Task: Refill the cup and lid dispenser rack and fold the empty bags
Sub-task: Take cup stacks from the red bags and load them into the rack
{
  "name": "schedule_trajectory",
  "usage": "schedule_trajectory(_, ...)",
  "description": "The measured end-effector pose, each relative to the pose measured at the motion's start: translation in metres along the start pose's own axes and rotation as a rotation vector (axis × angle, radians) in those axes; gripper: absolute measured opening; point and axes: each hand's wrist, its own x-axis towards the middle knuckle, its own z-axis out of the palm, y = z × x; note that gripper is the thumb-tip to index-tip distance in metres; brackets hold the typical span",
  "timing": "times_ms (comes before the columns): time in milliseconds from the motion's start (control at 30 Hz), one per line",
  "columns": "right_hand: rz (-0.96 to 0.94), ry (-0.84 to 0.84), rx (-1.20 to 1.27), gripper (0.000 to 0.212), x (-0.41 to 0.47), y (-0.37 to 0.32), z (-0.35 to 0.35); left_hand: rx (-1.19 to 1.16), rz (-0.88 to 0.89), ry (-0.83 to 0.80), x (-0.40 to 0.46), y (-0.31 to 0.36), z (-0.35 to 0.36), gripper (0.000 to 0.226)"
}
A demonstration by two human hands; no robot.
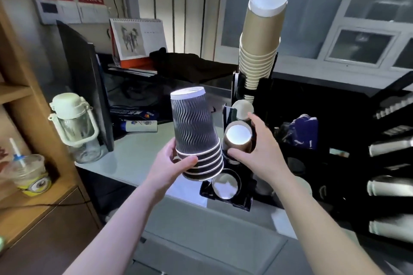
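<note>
Partly refilled: tan stack [260,47] loaded above right hand [257,154], which grips brown cup [237,138]; left hand [172,163] clasps unloaded black stack [195,136]; no bags seen

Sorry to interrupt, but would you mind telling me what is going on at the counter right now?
A person is restocking a black cup dispenser rack on the counter. The left hand holds a nested stack of black wavy-patterned cups, upside down, beside the rack. The right hand grips a brown cup stack sitting in one of the rack's slots. A tall stack of tan cups already rises from the rear slot. No bags are clearly visible.
</note>
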Motion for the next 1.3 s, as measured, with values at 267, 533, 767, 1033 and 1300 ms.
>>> schedule_trajectory(267,-0.041,0.124,-0.195,0.016,-0.002,-0.006,0.009,0.003,0.007,-0.075,0.002,0.000,-0.011,0.073)
schedule_trajectory(533,-0.168,0.260,0.010,0.025,-0.028,-0.047,-0.003,0.106,0.049,-0.202,0.000,0.003,-0.007,0.069)
schedule_trajectory(767,-0.273,-0.011,0.250,0.082,-0.047,-0.071,-0.012,0.248,0.125,-0.287,0.004,0.004,0.012,0.065)
schedule_trajectory(1033,-0.244,0.145,0.256,0.070,-0.058,-0.056,-0.011,0.346,0.217,-0.268,0.001,-0.007,0.025,0.080)
schedule_trajectory(1300,-0.216,0.315,0.200,0.066,-0.071,-0.051,-0.009,0.372,0.136,-0.156,-0.004,-0.030,0.016,0.078)
